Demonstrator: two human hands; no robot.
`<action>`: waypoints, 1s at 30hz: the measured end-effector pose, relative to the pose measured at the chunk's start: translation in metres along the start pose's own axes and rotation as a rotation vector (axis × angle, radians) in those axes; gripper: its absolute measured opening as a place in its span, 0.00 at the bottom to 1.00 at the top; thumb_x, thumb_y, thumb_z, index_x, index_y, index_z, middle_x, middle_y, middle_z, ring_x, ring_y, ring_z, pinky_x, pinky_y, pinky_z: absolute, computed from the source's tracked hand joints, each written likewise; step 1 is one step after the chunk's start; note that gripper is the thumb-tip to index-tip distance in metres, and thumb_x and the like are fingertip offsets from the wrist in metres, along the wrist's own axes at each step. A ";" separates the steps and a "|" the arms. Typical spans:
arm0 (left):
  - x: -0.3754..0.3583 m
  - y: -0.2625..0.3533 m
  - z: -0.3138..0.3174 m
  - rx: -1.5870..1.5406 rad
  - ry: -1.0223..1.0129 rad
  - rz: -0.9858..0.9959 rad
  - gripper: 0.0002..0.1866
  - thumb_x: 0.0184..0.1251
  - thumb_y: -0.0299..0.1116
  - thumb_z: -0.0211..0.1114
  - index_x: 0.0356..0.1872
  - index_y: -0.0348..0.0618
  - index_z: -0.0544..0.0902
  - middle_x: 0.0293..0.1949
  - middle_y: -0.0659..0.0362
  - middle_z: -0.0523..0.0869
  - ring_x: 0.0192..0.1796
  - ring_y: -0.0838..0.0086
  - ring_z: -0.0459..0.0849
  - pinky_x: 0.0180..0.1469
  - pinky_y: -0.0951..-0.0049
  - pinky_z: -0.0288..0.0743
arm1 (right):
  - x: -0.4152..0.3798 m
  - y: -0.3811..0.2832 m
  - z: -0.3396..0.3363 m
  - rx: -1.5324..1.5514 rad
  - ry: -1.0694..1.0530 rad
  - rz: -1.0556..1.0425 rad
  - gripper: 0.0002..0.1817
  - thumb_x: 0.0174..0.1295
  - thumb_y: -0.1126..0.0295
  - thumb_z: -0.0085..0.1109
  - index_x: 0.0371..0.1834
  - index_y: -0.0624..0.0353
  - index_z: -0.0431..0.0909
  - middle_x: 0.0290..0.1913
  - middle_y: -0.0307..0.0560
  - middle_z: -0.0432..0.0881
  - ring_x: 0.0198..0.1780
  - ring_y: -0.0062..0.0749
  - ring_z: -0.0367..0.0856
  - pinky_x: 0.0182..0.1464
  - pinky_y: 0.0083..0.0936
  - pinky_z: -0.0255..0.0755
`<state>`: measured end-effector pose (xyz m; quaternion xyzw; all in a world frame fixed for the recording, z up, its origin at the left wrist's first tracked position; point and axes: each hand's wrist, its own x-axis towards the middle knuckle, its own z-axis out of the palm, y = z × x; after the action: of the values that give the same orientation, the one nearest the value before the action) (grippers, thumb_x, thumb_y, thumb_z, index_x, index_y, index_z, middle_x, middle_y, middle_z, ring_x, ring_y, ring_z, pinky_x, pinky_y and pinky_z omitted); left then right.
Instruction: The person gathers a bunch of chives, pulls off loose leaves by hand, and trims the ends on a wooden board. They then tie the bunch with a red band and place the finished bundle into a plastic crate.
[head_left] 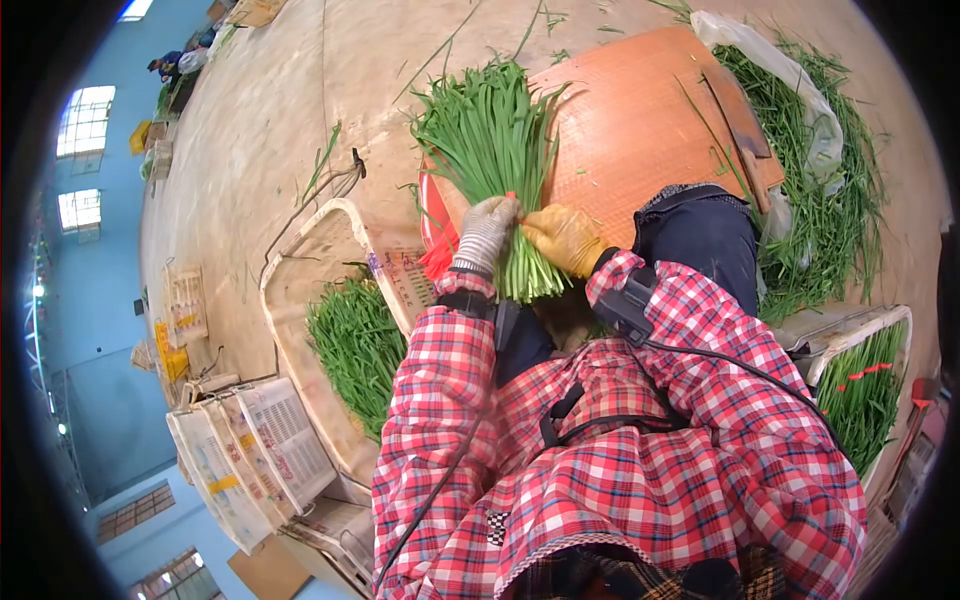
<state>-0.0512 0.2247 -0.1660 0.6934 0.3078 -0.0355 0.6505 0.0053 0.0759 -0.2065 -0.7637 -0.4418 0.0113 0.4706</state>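
Observation:
A thick bunch of Chinese chives [490, 130] lies with its leafy ends fanned over the left edge of an orange board [615, 110] and its pale cut stems toward my body. A red tie [512, 196] shows at the middle of the bunch. My left hand [487, 230], in a grey-white striped glove, is closed at the bunch's left side by the tie. On the right side, my right hand [567, 240], in a yellow glove, has its fingers pinched against the stems. Whether the right fingertips also hold the tie's end is hidden. Red strands [440, 255] hang beside my left wrist.
A wide-bladed knife [735, 110] lies on the board's right side. Loose chives [830, 200] with plastic sheeting are heaped beyond it. A crate [345, 215] of chives stands at left, stacked crates [260, 440] below it, another crate [860, 400] at lower right.

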 end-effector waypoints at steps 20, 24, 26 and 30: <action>0.057 -0.009 -0.005 0.521 -0.153 0.073 0.17 0.59 0.42 0.63 0.39 0.38 0.86 0.37 0.52 0.87 0.39 0.70 0.83 0.47 0.72 0.75 | 0.017 0.008 -0.001 -0.799 -0.411 -0.389 0.08 0.59 0.68 0.52 0.37 0.59 0.76 0.32 0.50 0.78 0.29 0.42 0.82 0.28 0.33 0.77; 0.031 -0.020 -0.004 0.378 -0.053 0.228 0.14 0.60 0.37 0.59 0.41 0.40 0.84 0.40 0.52 0.87 0.45 0.68 0.83 0.51 0.71 0.74 | 0.040 -0.012 -0.020 -0.385 -0.429 -0.179 0.10 0.58 0.67 0.52 0.23 0.59 0.77 0.20 0.48 0.76 0.28 0.41 0.82 0.28 0.34 0.76; 0.016 -0.022 -0.003 0.345 0.012 0.217 0.12 0.57 0.33 0.61 0.40 0.38 0.83 0.41 0.48 0.86 0.45 0.67 0.84 0.49 0.70 0.75 | 0.039 0.027 0.003 0.429 -0.457 0.425 0.17 0.64 0.60 0.48 0.21 0.57 0.75 0.14 0.41 0.71 0.19 0.38 0.75 0.23 0.35 0.71; 0.002 -0.024 0.007 0.419 0.077 0.390 0.12 0.55 0.31 0.63 0.37 0.34 0.83 0.37 0.48 0.84 0.42 0.61 0.82 0.47 0.65 0.74 | 0.030 0.038 0.008 1.071 -0.481 0.946 0.12 0.60 0.60 0.54 0.30 0.58 0.75 0.21 0.47 0.76 0.26 0.41 0.77 0.27 0.37 0.72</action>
<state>-0.0584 0.2187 -0.1892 0.8598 0.1788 0.0538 0.4753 0.0451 0.0958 -0.2269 -0.5154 -0.0914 0.5919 0.6129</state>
